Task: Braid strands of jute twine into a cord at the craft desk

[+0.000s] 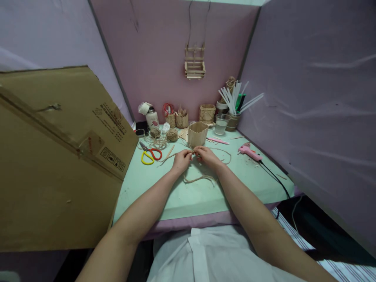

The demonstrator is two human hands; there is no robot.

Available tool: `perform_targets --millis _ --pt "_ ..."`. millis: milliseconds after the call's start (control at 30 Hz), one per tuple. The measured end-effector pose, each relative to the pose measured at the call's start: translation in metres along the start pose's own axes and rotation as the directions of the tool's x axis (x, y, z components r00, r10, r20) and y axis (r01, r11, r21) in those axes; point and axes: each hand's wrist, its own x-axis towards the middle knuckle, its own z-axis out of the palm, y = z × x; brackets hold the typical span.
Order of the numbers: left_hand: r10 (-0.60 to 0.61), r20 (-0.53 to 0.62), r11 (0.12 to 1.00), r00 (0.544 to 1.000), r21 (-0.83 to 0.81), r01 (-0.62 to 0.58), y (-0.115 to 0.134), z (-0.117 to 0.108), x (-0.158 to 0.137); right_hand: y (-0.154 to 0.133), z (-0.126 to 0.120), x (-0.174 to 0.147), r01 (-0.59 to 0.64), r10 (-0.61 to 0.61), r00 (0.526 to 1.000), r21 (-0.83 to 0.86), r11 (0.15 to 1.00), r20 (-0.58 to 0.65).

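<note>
My left hand (182, 159) and my right hand (206, 155) meet over the middle of the table, both pinching strands of jute twine. One length of the jute twine (199, 179) lies in a loose curve on the cloth below them, and other ends trail out to the left and right. Just beyond my fingers stands a cup made of wooden craft sticks (197, 135), upright and open at the top. My fingertips hide the spot where the strands come together, so I cannot tell whether there is a knot.
Scissors (151, 154) with red and yellow handles lie left, near balls of twine (172, 135). A pink glue gun (249, 152) with a black cord rests right. Behind are a pink pen (217, 140), a water cup (221, 124) and glue sticks (235, 96). A large cardboard sheet (64, 164) borders the left.
</note>
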Motion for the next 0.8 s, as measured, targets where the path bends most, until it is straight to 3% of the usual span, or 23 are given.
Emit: perform_targets --millis 367,633,800 --pt "-0.084 -0.025 0.992 0.996 -0.097 0.082 -0.0018 0.002 0.0001 0.004 -0.0038 0.0047 0.124 -0.129 0.99 -0.085 0.989 -0.057" --pt "-0.001 0.024 0.997 1.0 -0.082 0.003 -0.0018 0.0022 -0.0011 0.0049 -0.0034 0.0039 0.119 -0.129 0.988 -0.115 0.986 -0.088" --pt "0.016 0.079 0.991 0.997 -0.134 -0.006 -0.0073 0.0037 0.0017 0.0099 -0.0041 0.0074 0.171 -0.192 0.976 -0.189 0.967 -0.1"
